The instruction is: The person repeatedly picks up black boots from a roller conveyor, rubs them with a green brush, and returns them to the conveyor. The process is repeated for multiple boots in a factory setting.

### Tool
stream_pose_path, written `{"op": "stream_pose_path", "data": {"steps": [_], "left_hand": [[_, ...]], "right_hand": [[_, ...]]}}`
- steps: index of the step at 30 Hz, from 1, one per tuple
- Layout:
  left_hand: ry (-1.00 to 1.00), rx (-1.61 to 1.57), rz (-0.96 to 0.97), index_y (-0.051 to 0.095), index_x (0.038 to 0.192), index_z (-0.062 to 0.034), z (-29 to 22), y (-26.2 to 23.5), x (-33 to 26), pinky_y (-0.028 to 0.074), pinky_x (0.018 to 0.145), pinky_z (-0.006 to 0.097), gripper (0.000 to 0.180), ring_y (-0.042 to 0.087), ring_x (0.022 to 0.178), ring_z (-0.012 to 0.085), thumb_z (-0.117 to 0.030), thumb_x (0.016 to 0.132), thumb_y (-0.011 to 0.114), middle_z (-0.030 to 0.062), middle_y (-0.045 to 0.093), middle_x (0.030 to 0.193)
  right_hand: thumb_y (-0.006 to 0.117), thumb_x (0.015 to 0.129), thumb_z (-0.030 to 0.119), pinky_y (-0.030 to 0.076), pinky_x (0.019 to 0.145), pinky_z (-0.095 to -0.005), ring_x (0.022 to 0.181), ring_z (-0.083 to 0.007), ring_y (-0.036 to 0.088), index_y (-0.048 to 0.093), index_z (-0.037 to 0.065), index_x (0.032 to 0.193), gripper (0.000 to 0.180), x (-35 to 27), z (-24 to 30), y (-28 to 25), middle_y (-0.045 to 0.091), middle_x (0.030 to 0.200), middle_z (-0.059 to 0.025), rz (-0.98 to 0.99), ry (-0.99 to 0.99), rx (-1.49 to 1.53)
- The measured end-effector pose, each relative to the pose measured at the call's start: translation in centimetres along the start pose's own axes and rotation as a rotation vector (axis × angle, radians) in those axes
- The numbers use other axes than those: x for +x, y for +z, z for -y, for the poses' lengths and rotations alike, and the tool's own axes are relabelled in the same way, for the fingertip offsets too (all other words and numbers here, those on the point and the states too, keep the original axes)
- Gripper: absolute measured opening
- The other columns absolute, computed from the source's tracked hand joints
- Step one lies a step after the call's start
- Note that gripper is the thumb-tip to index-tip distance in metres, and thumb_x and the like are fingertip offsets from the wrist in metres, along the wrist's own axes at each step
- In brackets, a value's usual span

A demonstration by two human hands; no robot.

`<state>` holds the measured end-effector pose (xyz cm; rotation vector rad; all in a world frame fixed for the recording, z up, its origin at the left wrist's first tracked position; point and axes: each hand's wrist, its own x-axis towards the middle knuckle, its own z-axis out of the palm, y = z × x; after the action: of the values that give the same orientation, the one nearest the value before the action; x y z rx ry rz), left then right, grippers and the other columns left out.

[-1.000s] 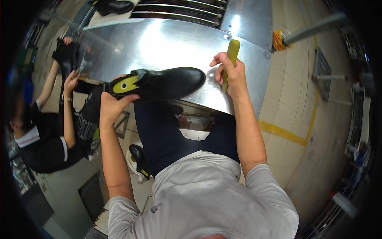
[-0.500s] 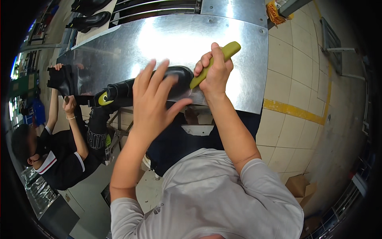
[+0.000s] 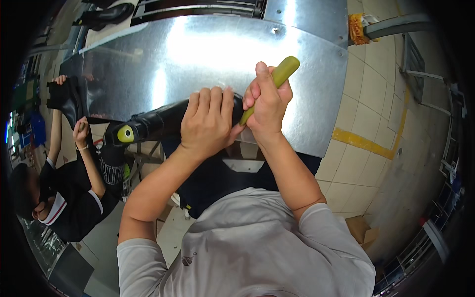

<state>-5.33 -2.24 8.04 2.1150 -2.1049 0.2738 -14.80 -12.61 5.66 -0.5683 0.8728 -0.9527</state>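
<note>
A black boot (image 3: 166, 121) lies on its side along the near edge of the metal table, its toe toward the right. At its left end shows a yellow-green piece (image 3: 125, 133) with a round hole. My left hand (image 3: 205, 121) is wrapped over the boot near the toe. In my right hand (image 3: 268, 101) is an olive-green bar-like tool (image 3: 286, 71), rounded at the top and narrowing downward. Its lower end is at the boot's toe beside my left thumb; the contact itself is partly hidden by my fingers.
To the left, a seated co-worker (image 3: 64, 198) holds another black boot (image 3: 64, 96) at the shiny metal table (image 3: 118, 89). More dark footwear (image 3: 106, 16) sits at the back left. A metal rail (image 3: 401, 24) with orange wrapping stands at the back right; a cardboard box (image 3: 361, 230) lies on the floor.
My left hand has come down from above the boot and closed over it. The tool stays in my right hand, slightly more upright. The view has shifted a little.
</note>
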Motion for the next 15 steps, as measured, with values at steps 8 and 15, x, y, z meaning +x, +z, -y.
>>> {"op": "stream_pose_path", "data": {"steps": [8, 15], "left_hand": [[0.034, -0.020, -0.018, 0.064, 0.122, 0.0046, 0.6, -0.2, 0.0, 0.052, 0.091, 0.043, 0.065, 0.066, 0.103, 0.0345, -0.047, 0.084, 0.075, 0.0177, 0.066, 0.112], [0.066, 0.005, -0.019, 0.064, 0.122, 0.0044, 1.6, 0.7, 0.0, 0.052, 0.092, 0.044, 0.063, 0.066, 0.104, 0.0342, -0.049, 0.090, 0.067, 0.0168, 0.067, 0.112]], "right_hand": [[0.069, 0.099, 0.023, 0.038, 0.039, -0.0257, 0.044, -0.0095, 0.043, 0.050, 0.009, 0.090, 0.025, 1.9, 0.7, 0.3, 0.044, 0.061, 0.0000, 0.019, 0.134, 0.006], [0.066, 0.100, 0.022, 0.039, 0.039, -0.0261, 0.044, -0.0098, 0.044, 0.051, 0.010, 0.087, 0.023, 0.6, 0.3, -0.4, 0.044, 0.061, 0.0003, -0.007, 0.144, 0.017]]}}
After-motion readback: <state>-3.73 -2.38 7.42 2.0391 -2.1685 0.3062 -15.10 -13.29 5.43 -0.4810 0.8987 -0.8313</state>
